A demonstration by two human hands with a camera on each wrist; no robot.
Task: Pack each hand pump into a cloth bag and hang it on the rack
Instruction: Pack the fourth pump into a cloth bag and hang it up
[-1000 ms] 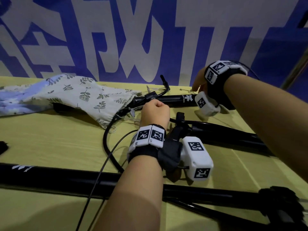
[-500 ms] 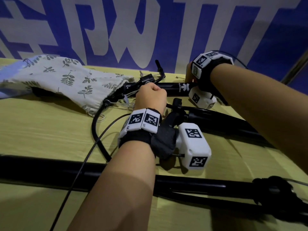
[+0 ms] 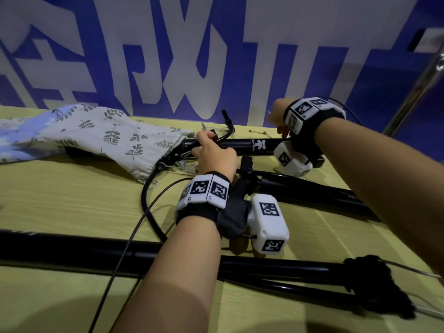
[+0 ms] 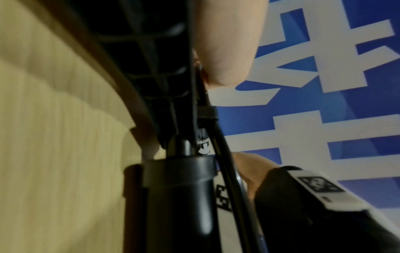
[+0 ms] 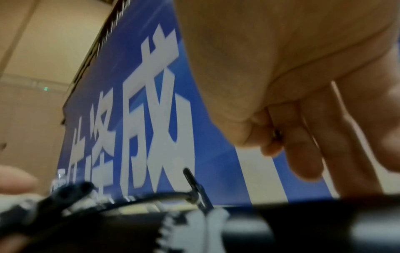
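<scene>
Left hand (image 3: pixel 211 155) curled over the black hose (image 3: pixel 228 131) and barrel of a long black hand pump (image 3: pixel 252 147), fingers wrapped at the pump's bag end. Right hand (image 3: pixel 280 118) at the pump's other end near the far edge of the yellow wood-grain table (image 3: pixel 60 200), fingers bent down toward the barrel; whether they grip it cannot be told. The pump lies along the far edge, one end inside the mouth of a cream leaf-print cloth bag (image 3: pixel 108 138) lying flat toward the far left corner. Two more black hand pumps on the table: one (image 3: pixel 312 191) just nearer than the first, another (image 3: pixel 84 248) across the near edge. Blue and white banner (image 3: pixel 216 56) behind the table.
</scene>
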